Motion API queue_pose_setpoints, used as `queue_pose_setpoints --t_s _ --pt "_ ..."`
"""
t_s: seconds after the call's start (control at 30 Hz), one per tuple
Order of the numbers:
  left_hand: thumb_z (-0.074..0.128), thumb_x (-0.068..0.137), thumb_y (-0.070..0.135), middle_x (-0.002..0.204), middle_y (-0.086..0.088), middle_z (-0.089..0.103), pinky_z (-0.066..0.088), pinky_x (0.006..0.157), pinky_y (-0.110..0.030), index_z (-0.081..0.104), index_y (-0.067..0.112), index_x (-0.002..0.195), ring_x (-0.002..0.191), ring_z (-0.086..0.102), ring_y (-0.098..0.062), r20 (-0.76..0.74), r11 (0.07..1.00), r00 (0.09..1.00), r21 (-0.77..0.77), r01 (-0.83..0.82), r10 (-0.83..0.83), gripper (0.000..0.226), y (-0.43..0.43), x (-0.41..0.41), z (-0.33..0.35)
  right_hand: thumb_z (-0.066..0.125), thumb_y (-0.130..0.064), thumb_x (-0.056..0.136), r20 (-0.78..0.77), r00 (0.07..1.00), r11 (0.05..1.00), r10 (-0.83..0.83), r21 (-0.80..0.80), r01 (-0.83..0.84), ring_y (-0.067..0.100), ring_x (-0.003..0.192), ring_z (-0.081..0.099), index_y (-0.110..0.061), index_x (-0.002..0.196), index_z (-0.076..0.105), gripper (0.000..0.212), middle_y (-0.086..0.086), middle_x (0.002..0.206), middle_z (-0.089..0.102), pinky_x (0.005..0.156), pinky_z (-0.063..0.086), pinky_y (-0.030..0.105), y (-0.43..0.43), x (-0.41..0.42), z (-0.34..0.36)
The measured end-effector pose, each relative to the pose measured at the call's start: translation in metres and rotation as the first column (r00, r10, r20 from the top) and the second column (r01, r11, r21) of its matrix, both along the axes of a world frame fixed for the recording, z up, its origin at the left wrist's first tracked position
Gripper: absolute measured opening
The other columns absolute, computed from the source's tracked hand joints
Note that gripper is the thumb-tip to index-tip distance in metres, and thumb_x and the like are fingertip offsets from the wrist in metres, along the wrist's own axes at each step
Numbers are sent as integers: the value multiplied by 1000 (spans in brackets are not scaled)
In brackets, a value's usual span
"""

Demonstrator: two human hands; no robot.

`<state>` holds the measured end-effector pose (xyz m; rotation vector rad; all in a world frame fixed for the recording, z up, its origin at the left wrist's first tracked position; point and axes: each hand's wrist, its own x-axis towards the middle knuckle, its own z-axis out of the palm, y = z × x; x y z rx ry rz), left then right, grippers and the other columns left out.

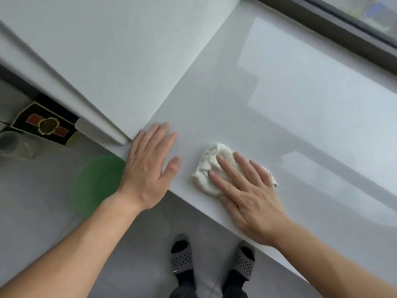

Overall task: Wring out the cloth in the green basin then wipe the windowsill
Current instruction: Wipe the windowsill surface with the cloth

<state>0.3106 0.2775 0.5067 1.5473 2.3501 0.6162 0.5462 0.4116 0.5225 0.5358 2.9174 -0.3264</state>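
Observation:
A bunched white cloth [211, 163] lies on the glossy white windowsill [290, 100], close to its front edge. My right hand [247, 190] presses flat on top of the cloth, fingers spread over it. My left hand [150, 160] rests palm down on the bare sill at its left end, fingers apart, holding nothing. The green basin [96, 181] stands on the floor below the sill's left corner, partly hidden by my left wrist.
A white wall panel [103, 50] meets the sill's left end. The dark window frame [335, 29] runs along the back. On the grey floor lie a black box [43, 123] and a clear cup [12, 145]. My slippered feet [212, 261] stand below the sill.

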Motion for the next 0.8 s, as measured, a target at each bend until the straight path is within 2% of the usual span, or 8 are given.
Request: queue_pose_setpoints --t_s 0.17,0.27,0.33,0.43,0.5,0.57,0.67,0.8 --pt "22 99 53 157 -1 38 15 121 -47 46 14 145 150 22 -13 180 978 973 128 -166 142 65 5 3 4 23 -49 105 -15 991 990 -136 -33 135 24 155 -2 -45 155 21 50 -14 167 5 121 -1 43 -12 -44 -1" --pt "23 99 53 153 -1 44 19 120 -44 49 13 142 147 27 -14 248 966 952 140 -218 179 65 8 4 5 19 -50 106 -50 996 996 -67 -56 65 24 154 -7 -45 156 15 51 -13 167 2 122 -4 43 -23 -77 -3" --pt "24 99 53 152 -5 45 19 120 -46 52 12 139 147 29 -18 188 973 965 109 -204 181 64 8 5 4 23 -48 106 -63 998 1000 3 -22 -5 26 155 -2 -43 157 18 51 -11 168 6 122 2 45 -23 -53 -4" --pt "30 96 50 148 -13 46 16 118 -54 55 12 131 143 33 -30 -33 980 980 29 -196 197 58 19 16 3 29 -45 106 -52 996 997 72 -16 -73 26 155 5 -41 156 22 51 -10 167 12 122 11 47 -30 9 -2" --pt "35 93 49 149 -13 44 9 119 -56 55 15 129 144 31 -30 -46 979 978 19 -201 202 54 32 28 7 29 -46 105 -40 996 997 74 -7 -75 23 155 4 -43 156 21 51 -12 167 11 122 11 47 -8 29 -3" --pt "36 92 48 152 -11 40 5 121 -53 54 16 130 147 26 -27 -2 984 984 24 -176 176 52 50 37 9 29 -47 104 -45 989 990 -143 10 144 20 155 0 -46 155 20 52 -14 167 7 122 7 47 31 22 -6" --pt "33 94 49 155 -9 36 3 123 -46 51 18 134 149 22 -24 63 988 987 35 -151 149 54 77 40 11 27 -47 101 -37 840 840 -542 -17 542 21 154 -3 -46 155 18 54 -13 168 3 123 0 44 53 -4 -5" --pt "30 93 49 155 -10 38 4 123 -43 51 17 136 148 25 -24 111 990 987 62 -124 117 57 111 38 14 39 -41 99 -63 915 916 -399 7 401 26 155 -2 -40 156 24 59 -9 167 7 122 7 50 -26 17 -5"
